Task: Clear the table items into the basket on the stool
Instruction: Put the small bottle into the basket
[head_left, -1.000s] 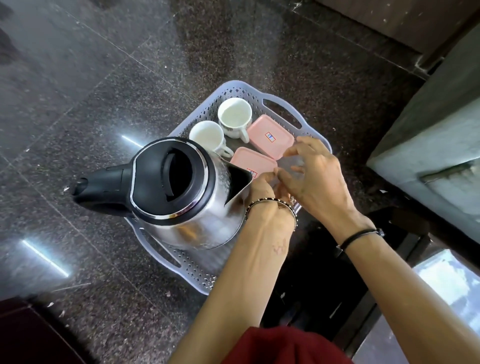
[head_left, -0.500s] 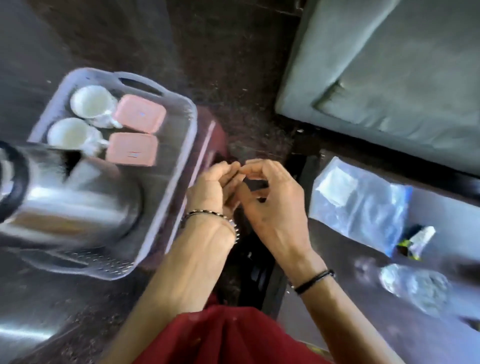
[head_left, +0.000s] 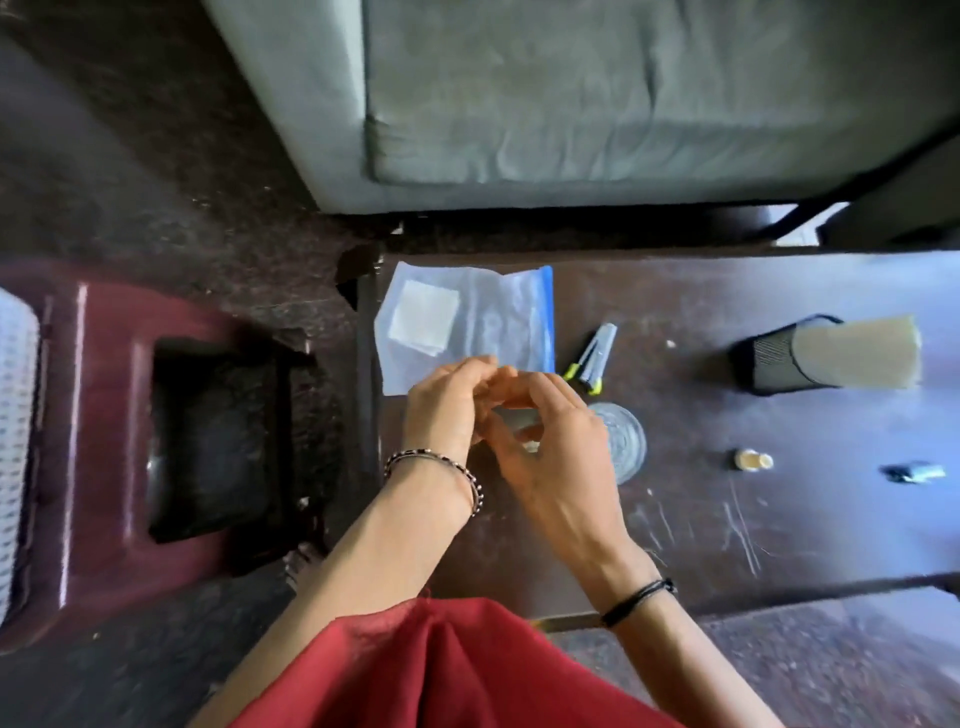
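Observation:
Both my hands hover over the left part of the dark table (head_left: 727, 530). My left hand (head_left: 447, 405) and my right hand (head_left: 558, 457) have loosely curved fingers whose tips meet, and I see nothing held in either. Just beyond them lies a clear zip bag (head_left: 467, 317) with a white square inside. A clear glass (head_left: 626, 441) stands partly hidden behind my right hand. The white perforated basket (head_left: 15, 395) shows only as a strip at the left edge, on the maroon stool (head_left: 104, 441).
On the table also lie a grey clip with yellow tips (head_left: 595, 353), a tipped black mesh holder with tan card (head_left: 831, 353), a small tan cap (head_left: 753, 460) and a small blue-black object (head_left: 914, 473). A grey sofa (head_left: 571, 104) borders the far side.
The view has swung right from the basket with kettle, cups and pink boxes to the table. Both hands left the basket and now hover together over the table.

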